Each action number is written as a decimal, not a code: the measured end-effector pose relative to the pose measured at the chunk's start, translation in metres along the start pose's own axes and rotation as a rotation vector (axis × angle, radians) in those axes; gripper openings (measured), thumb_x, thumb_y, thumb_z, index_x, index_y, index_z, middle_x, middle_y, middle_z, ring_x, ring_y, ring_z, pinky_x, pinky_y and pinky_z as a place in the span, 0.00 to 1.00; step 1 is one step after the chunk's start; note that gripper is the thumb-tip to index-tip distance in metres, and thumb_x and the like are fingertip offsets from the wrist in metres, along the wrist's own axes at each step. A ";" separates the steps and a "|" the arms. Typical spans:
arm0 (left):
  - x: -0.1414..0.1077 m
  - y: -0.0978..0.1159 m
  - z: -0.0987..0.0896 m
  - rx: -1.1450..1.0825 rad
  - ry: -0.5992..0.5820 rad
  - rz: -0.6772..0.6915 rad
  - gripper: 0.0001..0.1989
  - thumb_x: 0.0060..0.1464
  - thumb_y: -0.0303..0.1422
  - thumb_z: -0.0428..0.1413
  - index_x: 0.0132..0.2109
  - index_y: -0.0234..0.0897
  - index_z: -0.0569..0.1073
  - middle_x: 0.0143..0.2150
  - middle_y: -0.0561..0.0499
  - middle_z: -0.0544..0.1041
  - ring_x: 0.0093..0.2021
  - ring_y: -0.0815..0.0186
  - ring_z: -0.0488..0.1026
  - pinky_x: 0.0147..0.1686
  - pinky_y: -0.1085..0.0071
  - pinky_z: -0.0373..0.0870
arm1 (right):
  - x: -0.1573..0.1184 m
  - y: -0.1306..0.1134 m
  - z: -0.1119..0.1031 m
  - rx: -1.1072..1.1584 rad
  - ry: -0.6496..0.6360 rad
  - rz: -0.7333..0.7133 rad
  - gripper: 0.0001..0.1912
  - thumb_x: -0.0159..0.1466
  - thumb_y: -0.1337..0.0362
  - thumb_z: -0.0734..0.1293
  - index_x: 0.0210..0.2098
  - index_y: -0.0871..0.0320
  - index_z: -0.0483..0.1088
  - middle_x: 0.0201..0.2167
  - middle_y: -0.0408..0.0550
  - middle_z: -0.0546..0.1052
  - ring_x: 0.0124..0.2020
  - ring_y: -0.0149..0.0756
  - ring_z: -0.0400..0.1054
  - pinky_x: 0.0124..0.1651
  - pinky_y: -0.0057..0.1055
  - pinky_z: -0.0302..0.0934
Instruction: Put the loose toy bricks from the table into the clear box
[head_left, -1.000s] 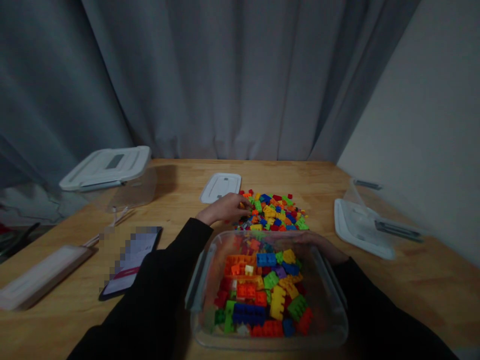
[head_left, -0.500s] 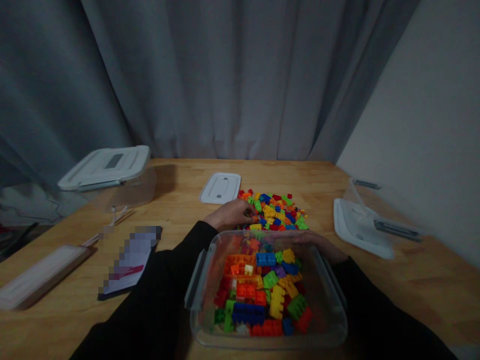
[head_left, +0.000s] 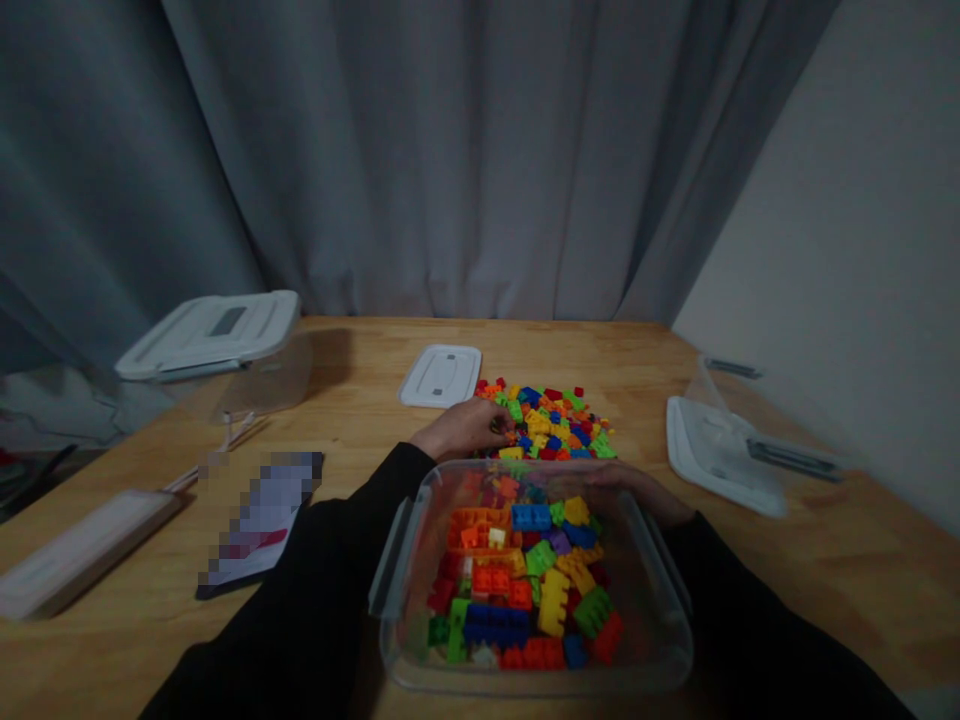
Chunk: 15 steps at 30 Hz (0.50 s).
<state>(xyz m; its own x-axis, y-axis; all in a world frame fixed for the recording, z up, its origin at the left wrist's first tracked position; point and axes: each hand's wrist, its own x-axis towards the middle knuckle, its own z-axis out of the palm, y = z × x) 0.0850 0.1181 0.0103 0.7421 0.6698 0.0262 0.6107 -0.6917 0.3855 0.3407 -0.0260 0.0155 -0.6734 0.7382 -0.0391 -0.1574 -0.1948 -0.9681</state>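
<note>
My left hand (head_left: pixel 466 426) rests at the left edge of a heap of colourful toy bricks (head_left: pixel 555 415). Its fingers are curled in against the bricks, and what they hold, if anything, is too small to make out. My right hand (head_left: pixel 637 482) is behind the far right corner of a clear plastic box (head_left: pixel 645 640), close to the near side of the heap. The box wall blurs and partly hides its fingers. Inside the open box, larger building bricks (head_left: pixel 495 625) in red, blue, green, yellow and orange cover the bottom.
A white lid (head_left: pixel 441 375) lies behind my left hand. At the left stand a lidded clear box (head_left: pixel 225 335), a tablet (head_left: pixel 262 530) and a long pale case (head_left: pixel 82 555). To the right, another clear box (head_left: pixel 787 420) is by a white lid (head_left: pixel 697 460). A grey curtain (head_left: pixel 480 160) hangs behind the table.
</note>
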 end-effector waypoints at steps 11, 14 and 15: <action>-0.001 0.002 -0.002 -0.016 -0.004 0.014 0.10 0.58 0.38 0.59 0.42 0.38 0.80 0.37 0.49 0.83 0.35 0.64 0.76 0.32 0.71 0.63 | 0.001 0.004 -0.004 -0.020 -0.018 -0.009 0.25 0.67 0.60 0.61 0.61 0.56 0.74 0.65 0.49 0.72 0.68 0.45 0.63 0.73 0.44 0.47; -0.002 0.003 -0.002 -0.015 -0.006 0.007 0.09 0.58 0.37 0.59 0.41 0.38 0.79 0.36 0.49 0.82 0.34 0.65 0.76 0.31 0.71 0.62 | 0.000 0.003 -0.004 -0.045 -0.018 -0.008 0.24 0.67 0.60 0.61 0.60 0.55 0.75 0.65 0.48 0.72 0.68 0.45 0.63 0.74 0.44 0.46; -0.002 0.003 -0.002 -0.014 -0.005 0.005 0.08 0.58 0.36 0.59 0.41 0.38 0.79 0.36 0.50 0.82 0.34 0.65 0.76 0.31 0.71 0.62 | 0.000 0.002 -0.004 -0.040 -0.015 -0.014 0.24 0.67 0.60 0.61 0.60 0.56 0.75 0.65 0.48 0.72 0.68 0.45 0.63 0.74 0.44 0.46</action>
<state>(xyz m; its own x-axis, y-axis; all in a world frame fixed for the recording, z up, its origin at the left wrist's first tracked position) 0.0849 0.1155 0.0132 0.7467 0.6648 0.0234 0.6031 -0.6914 0.3978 0.3432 -0.0235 0.0123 -0.6824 0.7307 -0.0216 -0.1384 -0.1582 -0.9777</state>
